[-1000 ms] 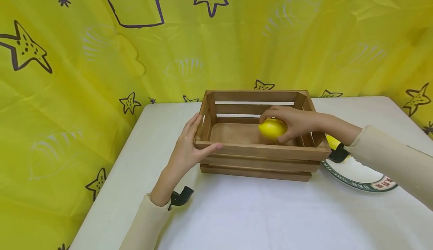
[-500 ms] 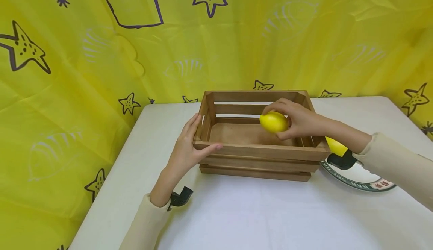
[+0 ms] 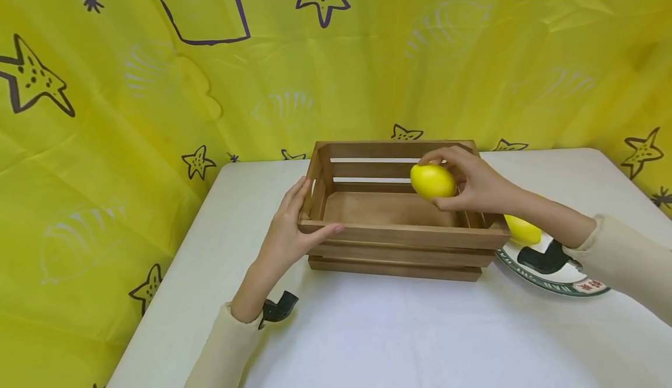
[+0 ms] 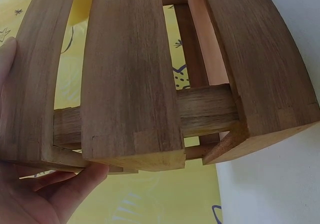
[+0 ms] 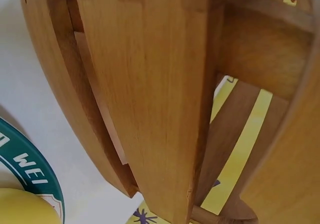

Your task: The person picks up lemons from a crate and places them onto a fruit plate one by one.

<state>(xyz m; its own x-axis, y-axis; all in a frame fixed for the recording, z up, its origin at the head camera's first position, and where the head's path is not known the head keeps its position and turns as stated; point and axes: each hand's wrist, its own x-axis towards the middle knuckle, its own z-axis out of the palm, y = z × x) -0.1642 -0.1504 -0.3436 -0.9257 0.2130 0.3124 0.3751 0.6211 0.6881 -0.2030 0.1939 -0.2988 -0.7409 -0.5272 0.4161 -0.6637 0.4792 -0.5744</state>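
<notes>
The right hand [image 3: 475, 184] held a lemon [image 3: 433, 181] with its fingers [image 3: 446, 156] curled round it, above the right end of the wooden crate [image 3: 399, 236], about level with its rim. The crate's floor looked bare, so nothing lay inside it. The left hand [image 3: 289, 230] rested against the crate's left end, fingers straight along the slats and the thumb laid on the near top rail, steadying it rather than gripping. A second lemon [image 3: 522, 229] sat on the green-rimmed plate [image 3: 556, 286] just right of the crate on the white counter [image 3: 399, 335]. Judging from this, the work stood midway: one lemon was in hand over the crate, neither inside nor on the plate, and the other waited on the plate.
</notes>
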